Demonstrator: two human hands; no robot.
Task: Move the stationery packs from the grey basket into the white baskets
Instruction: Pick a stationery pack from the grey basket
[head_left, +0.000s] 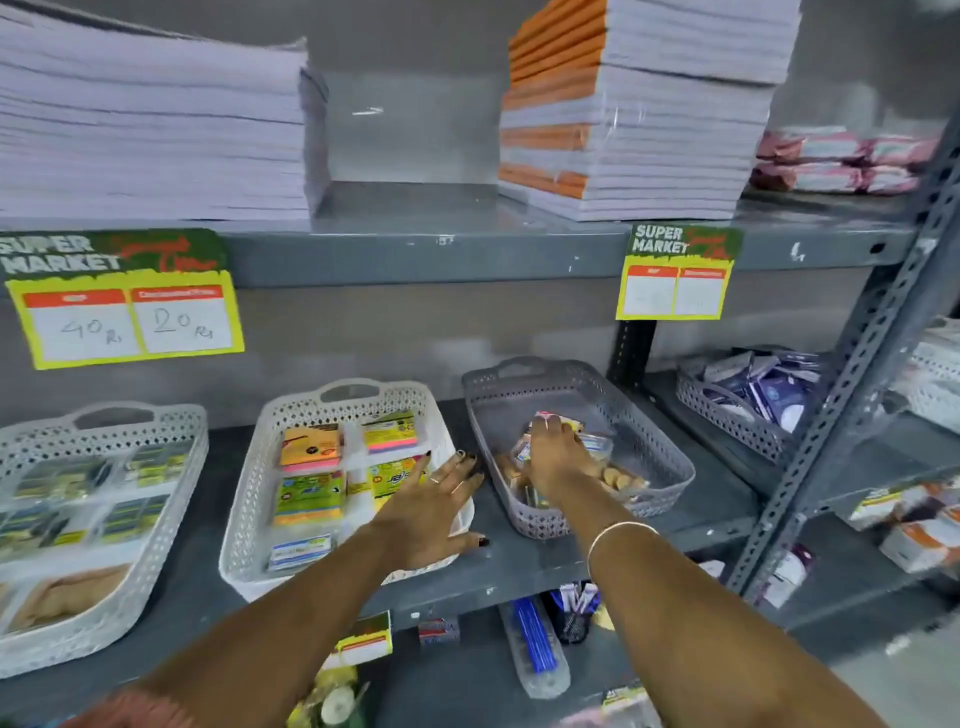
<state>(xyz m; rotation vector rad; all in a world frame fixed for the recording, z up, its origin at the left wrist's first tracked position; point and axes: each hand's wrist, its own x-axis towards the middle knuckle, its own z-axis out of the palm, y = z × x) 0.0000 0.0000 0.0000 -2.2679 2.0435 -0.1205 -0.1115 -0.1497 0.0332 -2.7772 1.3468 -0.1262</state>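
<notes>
Your left hand (434, 506) lies flat and released on the white basket (249, 499) rim; your right hand (558, 457) grasps stationery packs (597, 447) inside the grey basket (660, 441).

Grey steel shelving (467, 254), grey wall (415, 130)

Open from above: perforated grey plastic basket (623, 415), its far half bare. Bare strip of dark grey metal shelf (519, 566) between it and the perforated white plastic basket (249, 467). Overhead, low upper shelf edge (415, 260); slotted steel upright (852, 374) blocking the right.
</notes>
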